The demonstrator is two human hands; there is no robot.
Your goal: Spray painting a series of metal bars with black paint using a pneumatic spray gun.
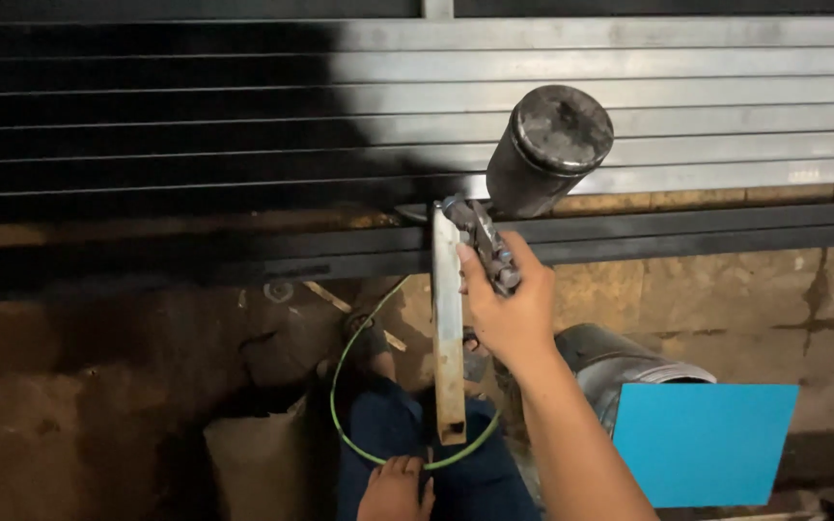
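Note:
My right hand (512,311) grips a paint spray gun (483,243) with a dark, paint-stained cup (547,150) on top. The gun points at a row of long metal bars (687,96) laid side by side; their left part is painted black and their right part is bare silver. A green air hose (340,376) loops down from the gun toward my lap. My left hand (396,490) rests low on my dark blue trouser leg, close to the hose, fingers loosely together and nothing visibly in it. A flat pale metal strip (449,328) hangs upright beside my right hand.
Black-painted bars (243,256) run below the row. The floor (98,386) is stained brown concrete. A grey metal can or drum (620,362) lies at my right, with a blue rectangle (705,442) in front of it. My sandalled foot (364,338) is near the hose.

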